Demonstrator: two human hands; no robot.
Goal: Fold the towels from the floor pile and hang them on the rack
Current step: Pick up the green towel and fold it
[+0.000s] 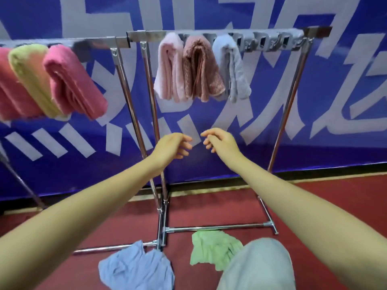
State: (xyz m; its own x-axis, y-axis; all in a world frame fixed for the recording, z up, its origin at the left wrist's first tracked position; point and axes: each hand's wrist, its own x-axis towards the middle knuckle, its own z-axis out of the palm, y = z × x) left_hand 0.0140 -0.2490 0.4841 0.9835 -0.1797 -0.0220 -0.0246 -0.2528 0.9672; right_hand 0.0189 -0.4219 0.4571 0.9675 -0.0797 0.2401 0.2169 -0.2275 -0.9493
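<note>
Behind both hands stands a blue banner wall (314, 122). Left hand (170, 146) and right hand (219, 141) hang loose and empty, below the folded grey towel (232, 68) on the rack (209, 35), probably free for the crumpled green towel (213, 248) and blue towel (134, 266) on the floor below them.

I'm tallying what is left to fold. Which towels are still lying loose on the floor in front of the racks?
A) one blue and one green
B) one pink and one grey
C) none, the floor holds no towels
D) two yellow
A: a crumpled blue towel and a crumpled green towel lie on the red floor by the rack's base bar, while both hands hold nothing.
</note>
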